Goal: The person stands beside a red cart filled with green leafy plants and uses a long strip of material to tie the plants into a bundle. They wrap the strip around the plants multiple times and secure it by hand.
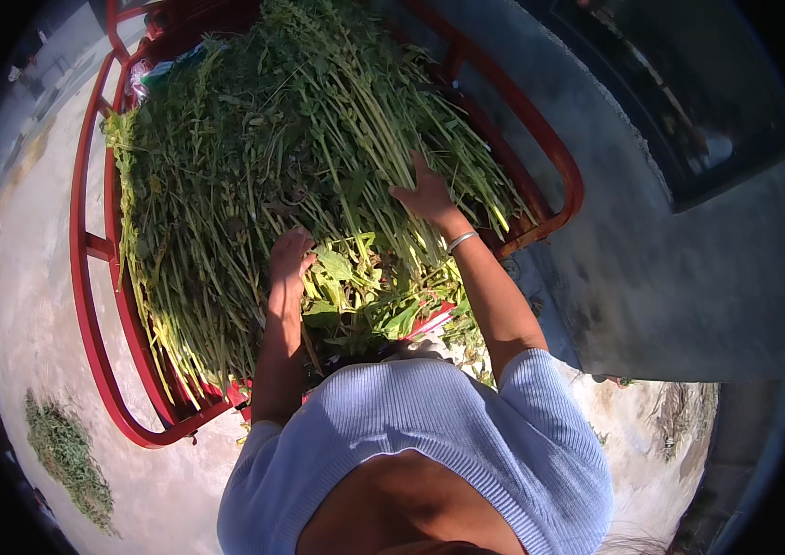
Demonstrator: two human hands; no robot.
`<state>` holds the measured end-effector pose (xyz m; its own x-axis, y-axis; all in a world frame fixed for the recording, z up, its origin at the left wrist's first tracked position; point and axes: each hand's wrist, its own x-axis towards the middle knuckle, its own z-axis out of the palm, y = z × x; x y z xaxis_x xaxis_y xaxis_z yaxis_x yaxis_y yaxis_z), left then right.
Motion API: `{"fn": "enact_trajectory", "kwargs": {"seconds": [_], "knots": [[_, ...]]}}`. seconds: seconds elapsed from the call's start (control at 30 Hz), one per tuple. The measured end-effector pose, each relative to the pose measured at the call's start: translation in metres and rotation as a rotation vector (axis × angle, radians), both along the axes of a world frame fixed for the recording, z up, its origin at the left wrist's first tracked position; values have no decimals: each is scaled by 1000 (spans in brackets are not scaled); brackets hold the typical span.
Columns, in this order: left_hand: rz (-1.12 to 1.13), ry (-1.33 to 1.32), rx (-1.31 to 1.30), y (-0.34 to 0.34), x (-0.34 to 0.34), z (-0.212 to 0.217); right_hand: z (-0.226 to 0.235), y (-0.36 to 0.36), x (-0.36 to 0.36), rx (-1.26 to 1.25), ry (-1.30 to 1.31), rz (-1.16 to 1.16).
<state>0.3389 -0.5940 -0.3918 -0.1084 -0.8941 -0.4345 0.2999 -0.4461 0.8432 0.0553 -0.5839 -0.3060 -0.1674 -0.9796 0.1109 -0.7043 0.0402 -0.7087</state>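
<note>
A thick heap of cut green stalks (226, 176) with leaves fills the bed of a red metal cart (87, 305). At the heap's near middle is my left hand (291, 257), its fingers curled in at the stalks; what they hold, if anything, is hidden. My right hand (427, 192), with a bracelet (460, 240) at the wrist, lies on the stalks farther right, thumb and fingers apart. Between my hands, loose yellow-green leaves (346, 277) catch the sun in a dip of the heap.
The cart's red side rails curve up on the left and right (559, 157). A small pile of greens (69, 458) lies on the concrete at lower left, and dry stems (684, 416) lie at lower right. A grey wall-like surface (679, 287) stands to the right.
</note>
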Motion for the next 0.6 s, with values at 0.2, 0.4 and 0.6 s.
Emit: {"fn": "enact_trajectory", "kwargs": {"seconds": [0.2, 0.4, 0.6], "knots": [[-114, -102, 35, -99, -60, 26, 29, 54, -40, -182, 17, 194], [-76, -474, 32, -105, -180, 112, 89, 181, -191, -273, -101, 357], [18, -1045, -145, -150, -217, 83, 31, 317, -399, -45, -304, -138]]}}
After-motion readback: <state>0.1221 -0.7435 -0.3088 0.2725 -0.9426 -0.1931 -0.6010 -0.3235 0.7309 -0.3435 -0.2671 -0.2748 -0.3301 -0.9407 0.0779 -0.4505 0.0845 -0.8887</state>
